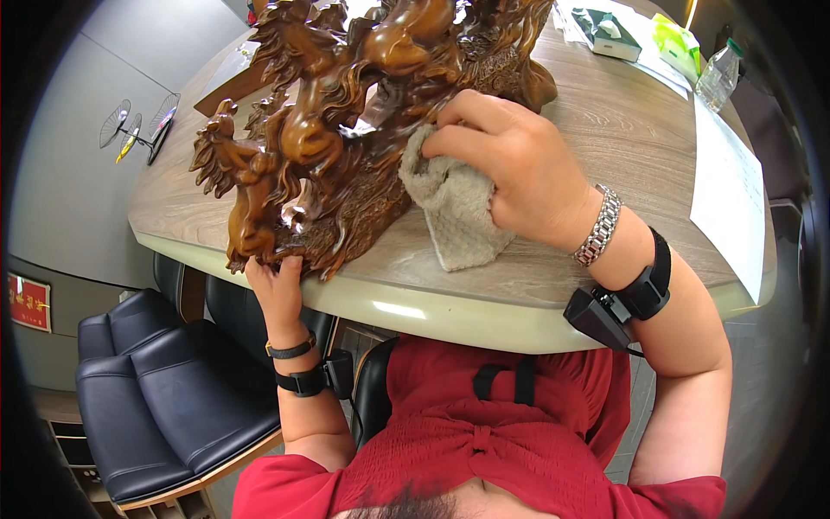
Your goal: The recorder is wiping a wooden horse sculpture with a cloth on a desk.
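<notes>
A carved, glossy brown sculpture of several horses (pixel 311 139) stands on the wood-grain table (pixel 622 130), reaching past the top of the view. My left hand (pixel 275 285) is at its near left end, with fingertips on the base by the table's front edge; part of the fingers is hidden behind the carving. In my right hand (pixel 519 165) is a bunched grey-beige cloth (pixel 463 220), pressed against the right side of the carved base. One corner of the cloth hangs down over the tabletop.
Paper sheets (pixel 729 194) lie along the table's right side. Behind them are a tissue box (pixel 606 39), a green packet (pixel 674 45) and a clear plastic bottle (pixel 718 76). Dark leather chairs (pixel 194 389) stand at the left, below the table's pale edge (pixel 402 310).
</notes>
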A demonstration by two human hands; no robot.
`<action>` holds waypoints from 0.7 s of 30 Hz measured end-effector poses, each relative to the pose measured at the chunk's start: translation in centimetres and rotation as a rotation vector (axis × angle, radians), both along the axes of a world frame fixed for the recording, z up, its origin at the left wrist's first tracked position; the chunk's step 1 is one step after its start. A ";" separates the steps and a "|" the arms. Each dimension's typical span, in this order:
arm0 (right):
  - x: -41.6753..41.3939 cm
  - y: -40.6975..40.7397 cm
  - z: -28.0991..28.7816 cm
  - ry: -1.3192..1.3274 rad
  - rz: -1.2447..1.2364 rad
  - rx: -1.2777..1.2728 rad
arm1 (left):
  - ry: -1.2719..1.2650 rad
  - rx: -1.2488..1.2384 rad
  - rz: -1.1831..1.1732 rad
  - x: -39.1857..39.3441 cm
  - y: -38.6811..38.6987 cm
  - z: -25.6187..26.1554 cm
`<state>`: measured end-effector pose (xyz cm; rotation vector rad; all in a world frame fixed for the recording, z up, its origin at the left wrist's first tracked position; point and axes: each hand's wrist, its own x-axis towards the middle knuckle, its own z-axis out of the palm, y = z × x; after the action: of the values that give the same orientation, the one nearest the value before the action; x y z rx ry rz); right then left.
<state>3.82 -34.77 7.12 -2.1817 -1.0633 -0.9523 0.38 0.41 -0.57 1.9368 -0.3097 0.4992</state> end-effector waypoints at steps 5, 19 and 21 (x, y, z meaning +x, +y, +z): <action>1.0 -1.4 -0.1 0.085 -0.138 0.133 | -0.110 -0.077 0.106 0.2 0.0 -0.4; 0.4 -1.1 0.0 0.010 -0.132 0.309 | -0.008 -0.062 0.117 0.2 0.6 -1.1; 0.2 -0.9 0.1 0.050 -0.127 0.253 | 0.048 -0.069 0.127 0.0 0.9 -1.2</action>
<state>4.03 -35.69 7.18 -2.0698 -0.7440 -1.0219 0.42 1.32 -1.80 1.9057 -0.1374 0.5391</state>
